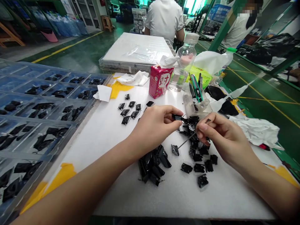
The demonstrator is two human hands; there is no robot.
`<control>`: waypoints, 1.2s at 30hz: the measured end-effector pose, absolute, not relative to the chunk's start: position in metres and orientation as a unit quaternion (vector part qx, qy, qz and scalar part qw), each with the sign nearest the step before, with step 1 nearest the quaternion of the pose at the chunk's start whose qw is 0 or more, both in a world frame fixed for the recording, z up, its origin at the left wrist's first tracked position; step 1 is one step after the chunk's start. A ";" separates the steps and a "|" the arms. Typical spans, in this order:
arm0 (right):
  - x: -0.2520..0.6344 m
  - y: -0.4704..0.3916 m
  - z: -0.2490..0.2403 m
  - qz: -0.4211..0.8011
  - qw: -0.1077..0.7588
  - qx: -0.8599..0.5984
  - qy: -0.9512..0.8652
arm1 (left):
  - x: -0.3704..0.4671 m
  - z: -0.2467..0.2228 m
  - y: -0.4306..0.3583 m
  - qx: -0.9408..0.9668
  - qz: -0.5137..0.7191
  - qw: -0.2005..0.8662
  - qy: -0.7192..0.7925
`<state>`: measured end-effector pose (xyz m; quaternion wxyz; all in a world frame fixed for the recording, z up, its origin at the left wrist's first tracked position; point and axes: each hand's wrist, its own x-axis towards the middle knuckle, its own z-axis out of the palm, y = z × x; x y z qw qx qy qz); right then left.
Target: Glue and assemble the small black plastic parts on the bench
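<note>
Between the thumb and fingers of my left hand (pixel 161 120) is a small black plastic part (pixel 177 117), partly covered by the fingertips. My right hand (pixel 217 129) grips a thin, straight metal tool (pixel 187 140), which slants down to the left; its exact kind does not show. The tool's tip is at or close to a small black clip-like piece (pixel 174 150) on the white work surface (pixel 131 200). Under and around my right hand lies a heap of similar black pieces (pixel 195 153). Below my left wrist sits a pile of longer glossy black parts (pixel 154 165).
Several black parts (pixel 130 112) lie spaced out beyond my left forearm. A compartment tray (pixel 77 125) of black parts stands left. Toward the back are a red carton (pixel 160 81), a clear bottle (pixel 185 62) and a holder (pixel 194 104) with cutters. A person (pixel 164 18) sits ahead.
</note>
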<state>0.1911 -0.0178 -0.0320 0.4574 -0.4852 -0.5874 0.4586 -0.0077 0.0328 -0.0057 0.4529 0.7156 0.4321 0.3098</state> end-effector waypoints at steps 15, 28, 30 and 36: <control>0.189 -0.018 -0.032 0.447 0.466 -0.482 -0.593 | -0.008 -0.004 0.032 0.726 0.301 0.439 0.436; 0.190 -0.017 -0.032 0.435 0.482 -0.479 -0.591 | -0.008 -0.002 0.030 0.732 0.297 0.433 0.434; 0.188 -0.017 -0.032 0.441 0.473 -0.480 -0.593 | -0.008 -0.002 0.030 0.732 0.297 0.433 0.434; 0.192 -0.016 -0.029 0.415 0.492 -0.485 -0.592 | -0.008 -0.003 0.032 0.729 0.292 0.441 0.435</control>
